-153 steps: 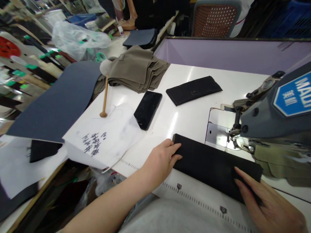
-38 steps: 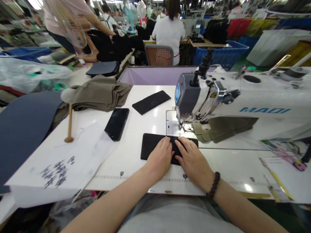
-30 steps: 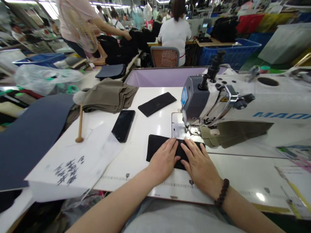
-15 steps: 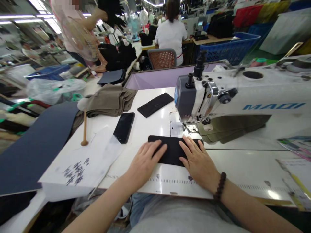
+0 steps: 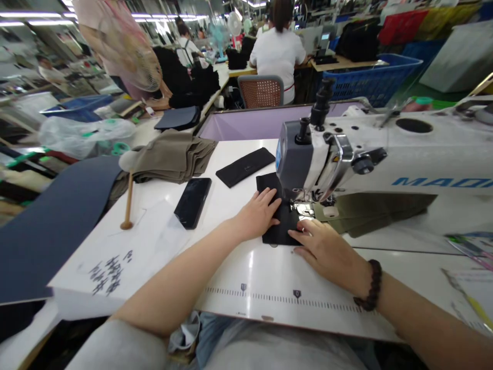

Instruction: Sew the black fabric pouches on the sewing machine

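A black fabric piece (image 5: 283,226) lies on the white table, its long side running away from me, with one edge at the presser foot of the sewing machine (image 5: 308,154). My left hand (image 5: 259,213) rests on its left part, fingers spread and pointing forward. On its near right corner lies my right hand (image 5: 321,244), fingers stretched out, fingertips touching the cloth beside the needle plate (image 5: 305,210). A second black fabric piece (image 5: 246,166) lies flat beyond my left hand. Olive fabric pieces (image 5: 377,210) lie under the machine arm.
Left of my hands are a dark phone (image 5: 193,203), a wooden-handled tool (image 5: 128,203), stacked brown cloth (image 5: 173,154) and a paper with handwriting (image 5: 115,267). A blue basket (image 5: 370,77) stands behind the machine. A person in white (image 5: 275,56) sits ahead; another stands near a fan.
The black fabric piece has turned from lying crosswise to pointing away from me and moved up to the presser foot. Both hands moved with it, the left farther forward.
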`<state>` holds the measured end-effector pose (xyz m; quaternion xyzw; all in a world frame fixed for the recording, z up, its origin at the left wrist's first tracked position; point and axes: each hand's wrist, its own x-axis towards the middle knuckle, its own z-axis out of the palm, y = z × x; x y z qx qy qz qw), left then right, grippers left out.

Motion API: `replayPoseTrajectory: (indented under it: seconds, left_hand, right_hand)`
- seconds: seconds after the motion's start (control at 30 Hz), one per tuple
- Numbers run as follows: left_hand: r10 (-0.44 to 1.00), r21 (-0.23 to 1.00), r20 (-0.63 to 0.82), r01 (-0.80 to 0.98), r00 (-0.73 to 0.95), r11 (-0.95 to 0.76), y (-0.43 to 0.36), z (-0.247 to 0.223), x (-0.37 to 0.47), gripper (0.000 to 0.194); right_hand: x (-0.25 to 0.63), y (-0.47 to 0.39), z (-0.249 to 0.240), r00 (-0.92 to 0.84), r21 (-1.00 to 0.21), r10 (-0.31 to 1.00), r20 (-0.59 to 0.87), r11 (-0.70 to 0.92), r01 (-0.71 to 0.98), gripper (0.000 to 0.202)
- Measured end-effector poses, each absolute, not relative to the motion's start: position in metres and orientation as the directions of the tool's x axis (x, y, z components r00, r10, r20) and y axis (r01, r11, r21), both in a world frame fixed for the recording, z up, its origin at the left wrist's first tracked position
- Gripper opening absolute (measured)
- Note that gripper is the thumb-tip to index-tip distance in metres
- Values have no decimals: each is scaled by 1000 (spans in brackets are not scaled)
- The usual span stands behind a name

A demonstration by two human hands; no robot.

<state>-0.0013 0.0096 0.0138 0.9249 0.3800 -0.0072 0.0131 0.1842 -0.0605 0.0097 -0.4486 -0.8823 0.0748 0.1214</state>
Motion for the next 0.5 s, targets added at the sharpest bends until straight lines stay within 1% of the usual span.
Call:
replayPoseTrajectory:
  seconds: [0.1,0.17,0.23,0.3,0.37,0.5]
  left_hand:
    - [601,106,-24,600,799,-793,11,19,8,30]
    - [616,138,-15,612,788,-779,9,20,12,24]
    - [649,146,18,641,760,-754,7,20,15,26]
    - [655,151,45,643,754,-751,7,17,15,29]
    - [654,154,57,641,754,-752,7,14,13,30]
    - [658,163,79,642,749,-749,10,9,10,32]
  right_hand:
    - [198,-43,11,-687,-303,716,126,687,660,23]
    - [204,-36,7,-718,-347,680,150,716,605,24]
    - [209,-34,2,-723,-361,664,190,732,578,26]
    - [212,-35,-3,-710,-330,665,231,740,586,28]
    - [214,-35,-6,-700,-272,668,253,743,611,30]
    - [212,-35,-7,-679,-194,685,265,728,658,31]
